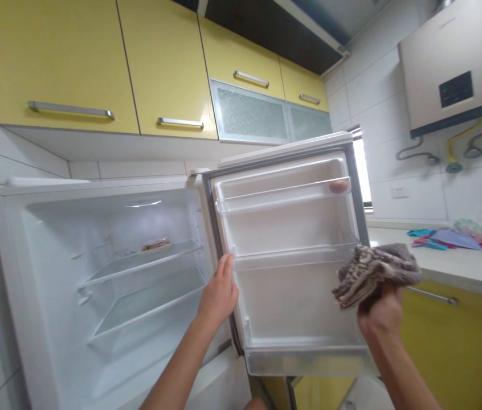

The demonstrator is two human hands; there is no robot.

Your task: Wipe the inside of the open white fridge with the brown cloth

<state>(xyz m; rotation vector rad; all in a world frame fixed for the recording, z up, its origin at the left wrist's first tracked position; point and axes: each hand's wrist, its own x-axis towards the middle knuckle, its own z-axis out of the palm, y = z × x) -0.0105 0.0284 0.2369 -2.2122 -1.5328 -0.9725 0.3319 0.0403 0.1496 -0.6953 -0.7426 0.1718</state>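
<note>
A white fridge [31, 273] stands open with its door [284, 228] swung out to the right. My left hand [219, 296] rests flat against the hinge-side edge of the door, fingers stretched upward. My right hand [381, 314] is closed around a bunched grey patterned cloth [373, 272], held beside the door's outer edge at the middle door shelf [292, 257]. The upper door shelf [284, 196] holds a small pinkish thing at its right end. Inside the fridge, a small plate [155, 245] with something brown sits on the upper glass shelf.
Yellow wall cabinets [96, 62] hang above the fridge. A white counter [458, 262] at the right carries colourful cloths [450, 239] over a yellow lower cabinet [454, 347]. A water heater [458, 62] with hoses is mounted on the tiled right wall.
</note>
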